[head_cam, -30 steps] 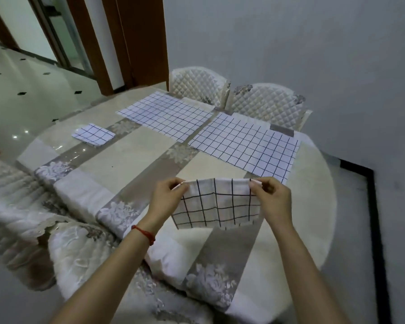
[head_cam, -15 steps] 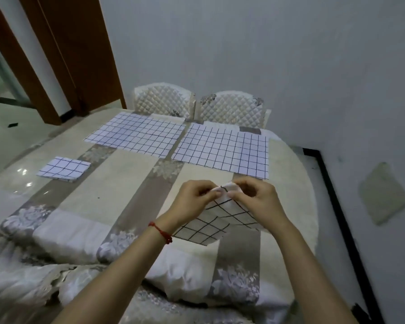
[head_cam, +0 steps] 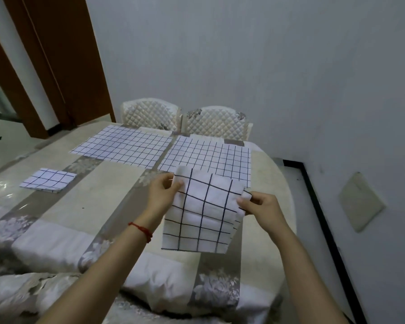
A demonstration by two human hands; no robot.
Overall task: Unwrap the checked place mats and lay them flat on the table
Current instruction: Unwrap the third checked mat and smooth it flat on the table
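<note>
A partly folded checked mat (head_cam: 204,213) is held above the tabletop (head_cam: 84,202). Its upper left corner is pinched by the left hand (head_cam: 164,195), on whose wrist a red string (head_cam: 142,230) is worn, and its right edge is pinched by the right hand (head_cam: 260,208). Two mats are laid flat side by side at the far edge, the left mat (head_cam: 124,146) and the right mat (head_cam: 211,155). A folded mat (head_cam: 48,180) is seen at the left. Two quilted chairs (head_cam: 185,119) are set behind.
</note>
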